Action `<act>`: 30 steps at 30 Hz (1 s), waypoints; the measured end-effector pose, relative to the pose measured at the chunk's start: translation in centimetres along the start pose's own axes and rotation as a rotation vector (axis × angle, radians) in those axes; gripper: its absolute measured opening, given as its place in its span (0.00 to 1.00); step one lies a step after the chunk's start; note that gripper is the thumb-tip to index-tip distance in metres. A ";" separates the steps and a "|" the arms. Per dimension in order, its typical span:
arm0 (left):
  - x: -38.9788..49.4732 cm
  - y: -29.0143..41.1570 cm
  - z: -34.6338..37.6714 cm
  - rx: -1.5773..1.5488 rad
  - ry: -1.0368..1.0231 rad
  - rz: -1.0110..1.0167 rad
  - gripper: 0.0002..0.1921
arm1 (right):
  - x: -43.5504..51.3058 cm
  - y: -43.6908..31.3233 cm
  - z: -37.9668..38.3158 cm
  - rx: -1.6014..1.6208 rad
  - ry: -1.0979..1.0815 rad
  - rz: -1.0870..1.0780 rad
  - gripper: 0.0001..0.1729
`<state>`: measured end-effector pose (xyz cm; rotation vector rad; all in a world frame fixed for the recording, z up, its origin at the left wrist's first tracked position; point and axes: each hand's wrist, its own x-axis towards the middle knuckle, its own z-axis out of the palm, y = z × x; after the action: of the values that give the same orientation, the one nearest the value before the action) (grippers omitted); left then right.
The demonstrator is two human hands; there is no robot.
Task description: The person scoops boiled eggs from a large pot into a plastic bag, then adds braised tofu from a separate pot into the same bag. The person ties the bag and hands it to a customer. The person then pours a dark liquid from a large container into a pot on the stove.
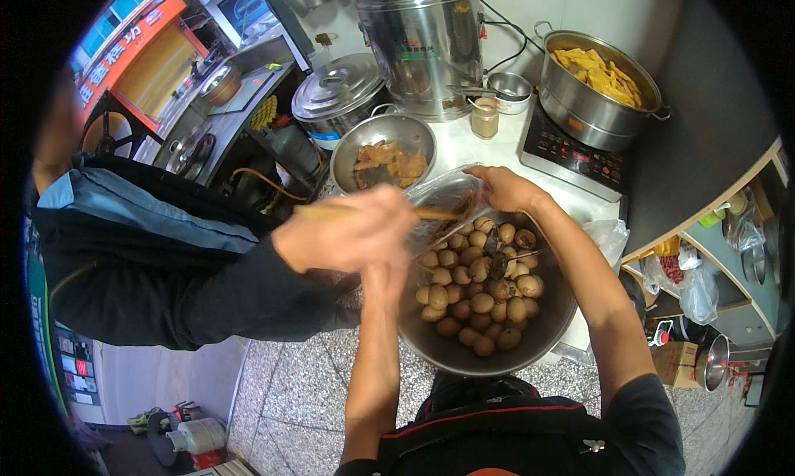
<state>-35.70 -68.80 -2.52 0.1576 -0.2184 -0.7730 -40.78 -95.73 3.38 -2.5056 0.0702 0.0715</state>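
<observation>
A clear plastic bag (435, 196) with brown food in it is spread above a large metal bowl (490, 367) of brown eggs (482, 303). My right hand (506, 189) grips the bag's right edge. My left hand (386, 277) is at the bag's left side, largely hidden behind the blurred hand (348, 230) of a person in a dark jacket. That person's hand holds a long yellowish utensil (438, 214) whose far end reaches into the bag. Skewered dark pieces (499, 266) lie among the eggs. Behind the bag, a metal bowl (430, 131) contains flat brown pieces (388, 159).
A steel pot (596, 125) of yellow food stands on an induction cooker (571, 159) at the back right. A glass jar (484, 119), a small bowl (514, 105), a lidded pot (338, 97) and a tall steel container (419, 72) stand behind. The person's dark sleeve (205, 289) reaches in from the left.
</observation>
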 end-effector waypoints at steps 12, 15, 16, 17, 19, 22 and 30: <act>-1.2 -1.0 3.8 0.637 0.364 -0.017 0.36 | -4.7 -2.1 -1.8 -0.112 0.134 -0.028 0.26; -1.6 -1.3 4.1 0.594 0.326 -0.011 0.35 | -5.5 -2.1 -2.5 -0.053 0.134 -0.022 0.24; -1.7 -1.4 4.3 0.601 0.302 0.000 0.35 | -5.9 -2.2 -2.7 -0.038 0.164 -0.046 0.23; -1.7 -1.4 4.6 0.615 0.309 0.008 0.35 | -6.0 -2.4 -2.8 -0.042 0.149 -0.022 0.24; -1.9 -1.5 5.2 0.651 0.296 0.029 0.35 | -6.5 -2.9 -3.1 -0.066 0.142 -0.024 0.26; -2.8 -0.9 6.2 0.737 0.268 0.070 0.36 | -7.6 -4.1 -2.2 -0.141 0.123 -0.031 0.32; -5.0 0.4 6.9 0.924 0.279 0.107 0.37 | -10.2 -5.6 0.8 -0.180 0.217 -0.069 0.38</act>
<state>-40.62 -65.40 3.57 1.1113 -0.3024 -0.4868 -50.62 -90.38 6.78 -2.6843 0.0694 -0.2329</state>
